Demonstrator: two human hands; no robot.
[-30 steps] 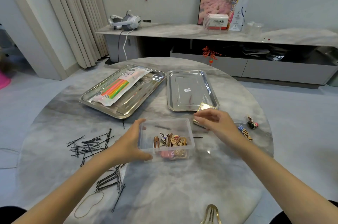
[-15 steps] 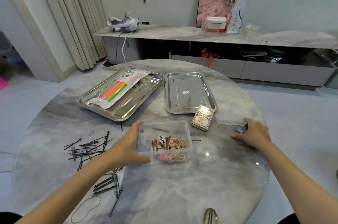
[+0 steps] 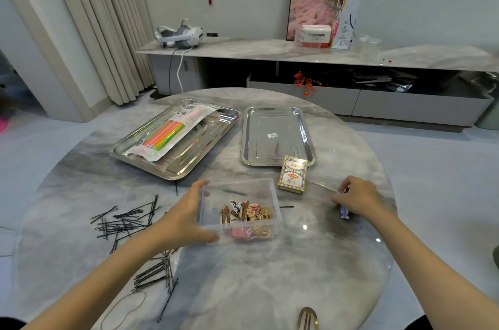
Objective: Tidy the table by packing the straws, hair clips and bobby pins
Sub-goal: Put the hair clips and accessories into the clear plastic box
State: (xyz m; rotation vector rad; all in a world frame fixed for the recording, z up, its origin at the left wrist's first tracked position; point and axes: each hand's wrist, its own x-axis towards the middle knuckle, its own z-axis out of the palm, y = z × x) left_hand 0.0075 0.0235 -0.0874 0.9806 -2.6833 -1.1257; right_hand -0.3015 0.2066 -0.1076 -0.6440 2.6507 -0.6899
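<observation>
A clear plastic box point(image 3: 266, 192) stands mid-table with several brown and pink hair clips point(image 3: 247, 212) inside. My left hand point(image 3: 186, 217) grips its left wall. My right hand point(image 3: 356, 198) rests at the table's right edge, fingers closed around small hair clips; a purple one point(image 3: 344, 212) sticks out below the fingers. Black bobby pins point(image 3: 127, 219) lie scattered at the left, with another bunch point(image 3: 158, 273) nearer me. A packet of coloured straws point(image 3: 172, 132) lies in the left steel tray point(image 3: 189, 165).
A second steel tray point(image 3: 275, 135) sits at the back right, holding only a sticker. A playing-card box point(image 3: 293, 174) lies at its front corner, with a clear lid point(image 3: 321, 185) beside it. A gold clip point(image 3: 307, 319) and a rubber band point(image 3: 124, 309) lie near the front edge.
My right hand left the card box, swung right to the table's edge and closed on the small clips there. My left hand stayed on the clear box.
</observation>
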